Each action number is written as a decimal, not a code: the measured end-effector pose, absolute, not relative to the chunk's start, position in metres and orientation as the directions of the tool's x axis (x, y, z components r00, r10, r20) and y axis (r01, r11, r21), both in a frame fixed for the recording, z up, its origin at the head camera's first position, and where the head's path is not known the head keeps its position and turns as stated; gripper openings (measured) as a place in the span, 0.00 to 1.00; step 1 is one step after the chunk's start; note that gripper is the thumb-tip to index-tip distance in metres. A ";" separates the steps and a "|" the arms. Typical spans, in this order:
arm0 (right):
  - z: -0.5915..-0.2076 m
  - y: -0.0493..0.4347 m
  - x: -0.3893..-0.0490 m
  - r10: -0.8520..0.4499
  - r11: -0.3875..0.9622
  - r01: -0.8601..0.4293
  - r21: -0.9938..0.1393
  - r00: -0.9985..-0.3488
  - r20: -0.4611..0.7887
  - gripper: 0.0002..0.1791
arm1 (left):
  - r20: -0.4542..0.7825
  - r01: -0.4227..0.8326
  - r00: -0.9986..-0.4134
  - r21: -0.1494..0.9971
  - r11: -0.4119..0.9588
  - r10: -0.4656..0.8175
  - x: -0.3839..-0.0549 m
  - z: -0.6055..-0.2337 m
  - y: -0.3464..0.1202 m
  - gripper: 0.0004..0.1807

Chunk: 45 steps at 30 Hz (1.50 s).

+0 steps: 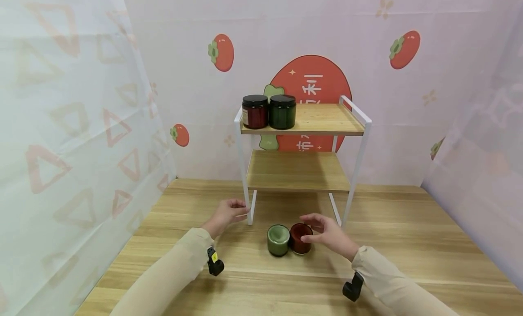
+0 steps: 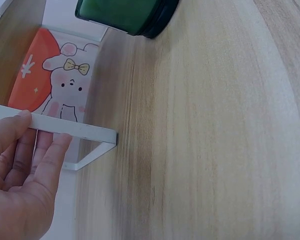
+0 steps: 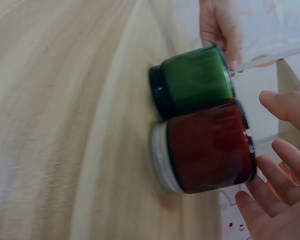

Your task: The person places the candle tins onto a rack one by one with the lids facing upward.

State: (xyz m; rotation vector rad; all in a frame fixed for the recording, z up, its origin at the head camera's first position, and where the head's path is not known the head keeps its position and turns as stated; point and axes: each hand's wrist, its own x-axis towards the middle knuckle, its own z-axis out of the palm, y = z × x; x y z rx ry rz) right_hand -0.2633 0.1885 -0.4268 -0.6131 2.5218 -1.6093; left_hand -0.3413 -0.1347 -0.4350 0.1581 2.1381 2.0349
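Note:
My left hand (image 1: 229,211) holds the front left leg (image 2: 75,127) of a white-framed shelf rack, thumb on one side and fingers on the other. A green glass jar (image 1: 278,240) and a dark red glass jar (image 1: 301,239) stand side by side, upside down, on the table in front of the rack. In the right wrist view, a black lid (image 3: 160,92) under the green jar and a silver lid (image 3: 165,157) under the red one face the tabletop. Around the red jar my right hand (image 1: 327,234) spreads its fingers, some fingertips close to its base; whether they touch is unclear.
Two black-lidded jars, one dark red (image 1: 255,114) and one green (image 1: 283,114), stand at the left of the rack's top shelf (image 1: 327,118). Below is a wooden middle shelf (image 1: 298,170). Printed cloth walls (image 1: 184,80) surround the wooden table (image 1: 408,243).

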 end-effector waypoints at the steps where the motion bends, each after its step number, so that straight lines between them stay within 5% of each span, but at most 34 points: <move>1: -0.429 0.189 -0.264 -0.381 0.365 -0.293 -0.884 -0.913 0.145 0.33 | -0.061 -0.051 -0.977 0.997 0.054 0.205 -0.341 -0.435 -0.135 0.08; 45: -0.458 0.188 -0.270 -0.391 0.452 -0.257 -0.854 -0.918 0.070 0.42 | -0.066 -0.053 -0.973 0.996 0.067 0.223 -0.339 -0.431 -0.134 0.09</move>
